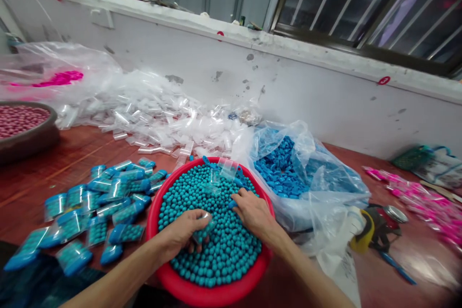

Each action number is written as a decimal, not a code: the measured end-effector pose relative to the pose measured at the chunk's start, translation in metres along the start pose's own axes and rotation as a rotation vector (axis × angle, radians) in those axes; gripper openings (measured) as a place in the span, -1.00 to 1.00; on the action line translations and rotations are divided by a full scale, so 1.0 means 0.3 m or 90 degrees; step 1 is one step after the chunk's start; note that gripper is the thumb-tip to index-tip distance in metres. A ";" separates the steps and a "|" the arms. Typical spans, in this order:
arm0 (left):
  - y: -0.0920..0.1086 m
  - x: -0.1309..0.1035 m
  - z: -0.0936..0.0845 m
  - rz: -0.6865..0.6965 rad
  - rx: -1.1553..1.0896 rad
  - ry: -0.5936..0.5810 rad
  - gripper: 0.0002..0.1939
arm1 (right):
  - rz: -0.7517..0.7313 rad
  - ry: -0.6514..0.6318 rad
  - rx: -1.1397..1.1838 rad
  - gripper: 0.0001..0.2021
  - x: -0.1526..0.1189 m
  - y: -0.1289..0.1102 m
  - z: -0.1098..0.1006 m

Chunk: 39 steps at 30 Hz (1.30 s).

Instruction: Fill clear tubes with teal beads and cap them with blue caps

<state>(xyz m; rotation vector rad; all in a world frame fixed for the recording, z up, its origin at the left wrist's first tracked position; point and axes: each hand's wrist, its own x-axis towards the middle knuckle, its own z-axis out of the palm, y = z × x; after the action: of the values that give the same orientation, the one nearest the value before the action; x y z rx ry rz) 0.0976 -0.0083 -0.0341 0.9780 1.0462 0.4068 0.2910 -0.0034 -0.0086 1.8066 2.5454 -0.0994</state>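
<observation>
so both hands are over the red basin point(154, 221) of teal beads point(216, 267), apart from each other. left hand point(186, 231) has its fingers wrapped round a small clear packet point(204, 232) with teal beads in it, just above the pile. right hand point(254, 214) has a little blue piece point(232, 205) pinched at the fingertips. filled packets point(119, 187) with blue ends lie heaped left of the basin, loose clear sleeves point(162, 120) behind, and a plastic bag point(325, 173) of blue pieces point(279, 171) just right.
</observation>
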 end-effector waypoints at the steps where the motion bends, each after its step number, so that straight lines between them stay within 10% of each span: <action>1: -0.001 -0.003 -0.003 0.006 -0.037 -0.013 -0.55 | 0.005 -0.001 -0.022 -0.89 0.024 0.009 0.007; 7: -0.004 -0.011 -0.016 0.092 -0.185 -0.120 -0.53 | -0.006 0.052 0.018 -0.82 0.071 0.022 0.033; 15: -0.024 0.021 0.005 0.192 -0.076 -0.006 -0.65 | 0.028 -0.093 0.745 -0.74 0.014 -0.084 0.047; 24: -0.029 0.016 0.009 0.187 -0.058 0.026 -0.70 | -0.129 0.072 0.442 -0.74 -0.044 -0.114 0.061; 31: -0.024 -0.013 0.016 0.236 0.058 0.020 -0.73 | 0.057 -0.030 0.798 -0.85 -0.021 -0.098 0.066; 39: -0.025 -0.028 0.039 0.250 0.020 0.027 -0.75 | -0.053 0.057 0.579 -0.76 -0.083 -0.094 0.046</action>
<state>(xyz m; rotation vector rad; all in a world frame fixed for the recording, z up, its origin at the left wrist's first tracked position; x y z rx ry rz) 0.1024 -0.0238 -0.0341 1.2107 0.8986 0.7375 0.2722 -0.0370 -0.0198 1.9013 2.8671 -1.3986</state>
